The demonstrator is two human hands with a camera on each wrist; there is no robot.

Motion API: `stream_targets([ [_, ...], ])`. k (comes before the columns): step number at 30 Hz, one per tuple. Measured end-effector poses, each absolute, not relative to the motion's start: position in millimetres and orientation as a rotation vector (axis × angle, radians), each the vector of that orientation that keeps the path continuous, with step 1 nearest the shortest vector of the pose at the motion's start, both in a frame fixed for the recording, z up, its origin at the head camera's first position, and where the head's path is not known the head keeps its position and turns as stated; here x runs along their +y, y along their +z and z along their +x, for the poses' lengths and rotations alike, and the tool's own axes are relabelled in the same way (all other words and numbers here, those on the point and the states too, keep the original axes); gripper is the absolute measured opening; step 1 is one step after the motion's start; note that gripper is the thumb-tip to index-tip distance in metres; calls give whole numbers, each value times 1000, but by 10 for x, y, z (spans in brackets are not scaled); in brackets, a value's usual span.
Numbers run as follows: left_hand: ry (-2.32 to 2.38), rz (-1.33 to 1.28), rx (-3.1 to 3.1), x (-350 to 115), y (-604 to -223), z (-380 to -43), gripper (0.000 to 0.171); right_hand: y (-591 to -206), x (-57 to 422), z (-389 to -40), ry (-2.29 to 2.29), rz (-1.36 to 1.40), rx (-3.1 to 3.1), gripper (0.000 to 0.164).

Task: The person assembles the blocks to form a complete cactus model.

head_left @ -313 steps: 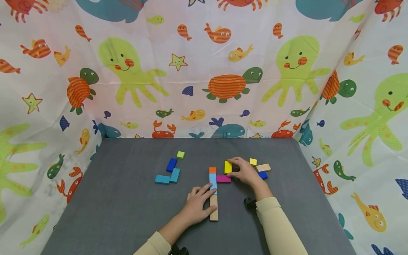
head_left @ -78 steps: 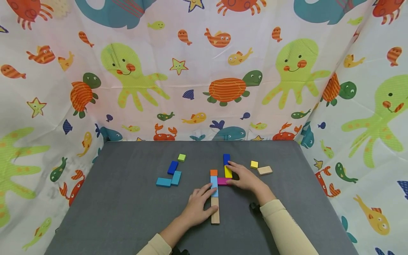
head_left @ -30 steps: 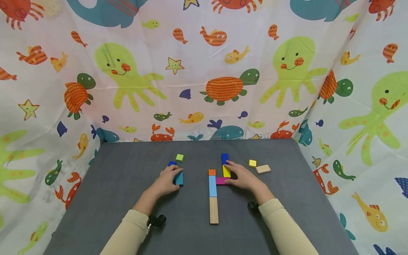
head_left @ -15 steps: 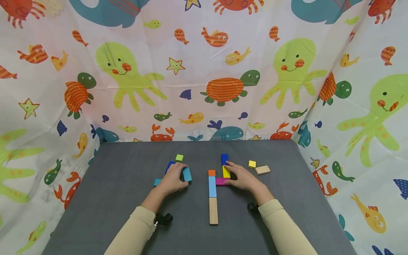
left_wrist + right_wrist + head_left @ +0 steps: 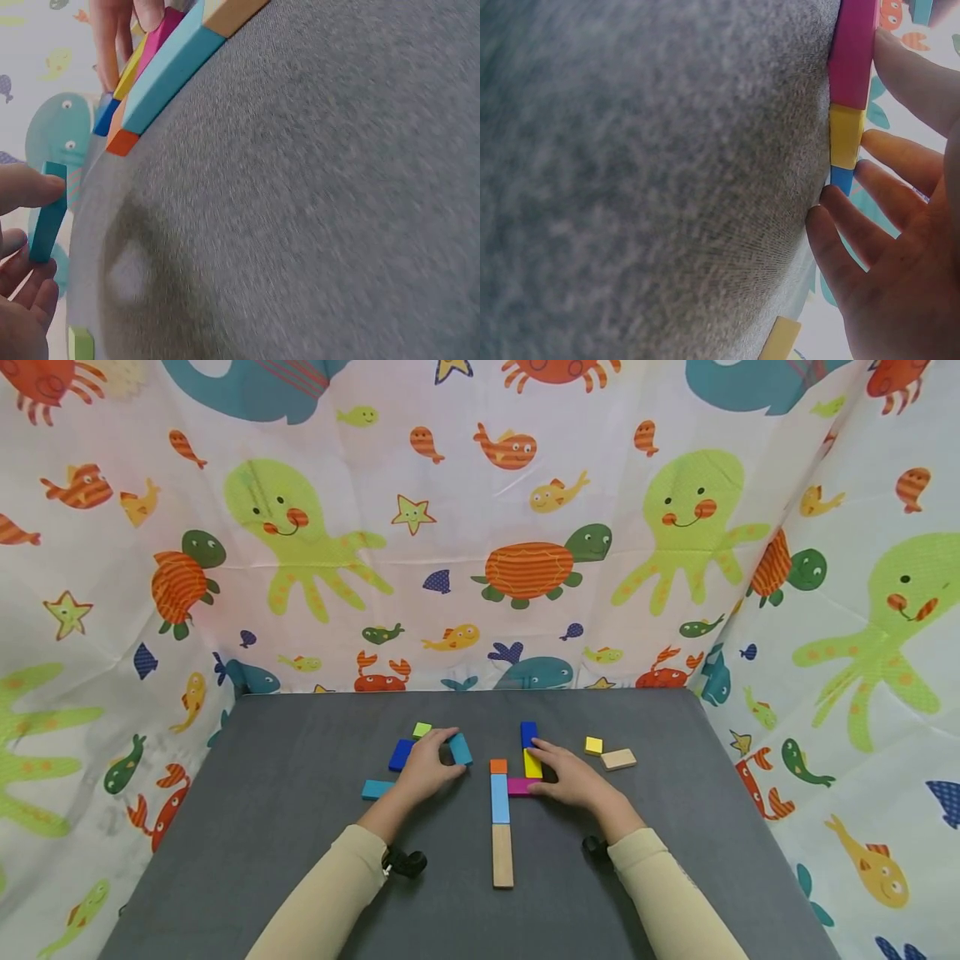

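While the left hand (image 5: 426, 764) pinches a teal block (image 5: 461, 749) by its two short ends, its thumb and fingers stand apart by the block's length, leaving a gap between block and palm. The right hand (image 5: 573, 777) has its fingers straight and spread, the thumb touching a magenta block (image 5: 521, 787) and the index fingertip at a yellow block (image 5: 532, 764).

The teal block sits on the right side of the left-hand grip, its long axis running mostly away from the person, with the far end tipped leftward. A green block (image 5: 422, 729) lies just beyond that grip, to the left; a dark blue block (image 5: 401, 755) lies left of it. Right of the grip and nearer the person, an orange block (image 5: 498, 766), a light blue block (image 5: 500, 799) and a wooden plank (image 5: 502, 857) make a straight row.

From the left wrist, the teal block shows against the patterned curtain (image 5: 540, 477), lifted clear of the cloth (image 5: 420, 910), which the head view leaves uncertain. Only the right wrist view shows all the right fingertips, the lower two at the cloth.
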State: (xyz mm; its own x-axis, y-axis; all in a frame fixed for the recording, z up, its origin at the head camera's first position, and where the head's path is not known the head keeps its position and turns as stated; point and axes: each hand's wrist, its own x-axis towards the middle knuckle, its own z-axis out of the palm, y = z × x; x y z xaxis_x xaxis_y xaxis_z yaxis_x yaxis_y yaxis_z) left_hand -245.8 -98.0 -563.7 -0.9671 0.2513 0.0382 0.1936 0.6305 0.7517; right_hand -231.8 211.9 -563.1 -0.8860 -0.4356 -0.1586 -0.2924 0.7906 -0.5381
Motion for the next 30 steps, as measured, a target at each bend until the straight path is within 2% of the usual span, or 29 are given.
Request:
stream_targets([
  [13,1343,269,2601,-765,-5683,-2812,65,-5673,2136,-2350,-738,-572,2716,76],
  [30,1239,376,2574,-381,-5767,-2914,61,-5685,2141,-2351,-756,-539,2702,77],
])
